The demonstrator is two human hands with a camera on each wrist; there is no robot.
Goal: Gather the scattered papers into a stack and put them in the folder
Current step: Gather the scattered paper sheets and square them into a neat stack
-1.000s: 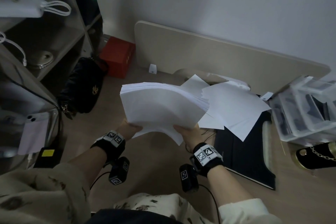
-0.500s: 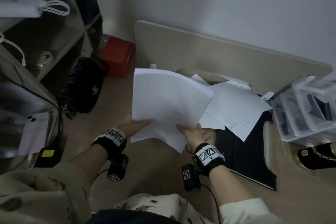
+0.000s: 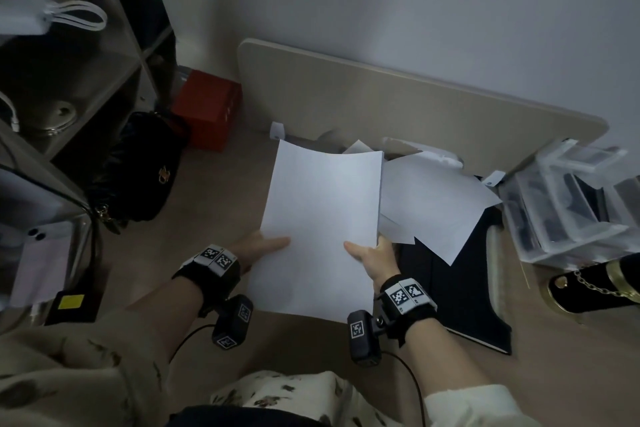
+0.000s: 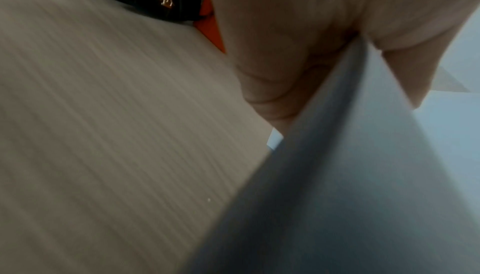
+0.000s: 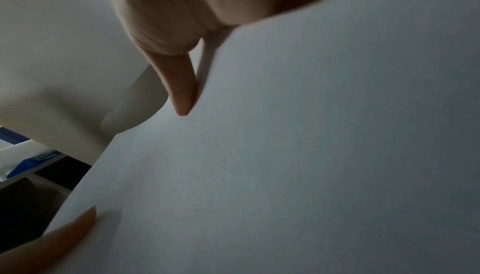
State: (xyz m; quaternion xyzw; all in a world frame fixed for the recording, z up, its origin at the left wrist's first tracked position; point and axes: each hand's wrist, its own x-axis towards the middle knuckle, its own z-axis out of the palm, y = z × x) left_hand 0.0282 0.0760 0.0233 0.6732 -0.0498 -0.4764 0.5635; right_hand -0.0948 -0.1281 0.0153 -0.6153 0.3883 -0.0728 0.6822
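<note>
I held the thick stack of white paper sheets (image 3: 322, 229) above the floor, my left hand (image 3: 258, 246) and right hand (image 3: 375, 258) each pinching a side edge. More loose white sheets (image 3: 433, 204) lay scattered over the flat black folder (image 3: 460, 298) to my right. With so light a pinch, I judged the stack could fan and slide apart.

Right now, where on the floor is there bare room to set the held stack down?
Bare floor lies left of the stack, bordered by the black bag and red box. Another patch sits near the knees, between both wrists. Right is crowded: loose sheets overlap the dark folder, then the clear bins.
</note>
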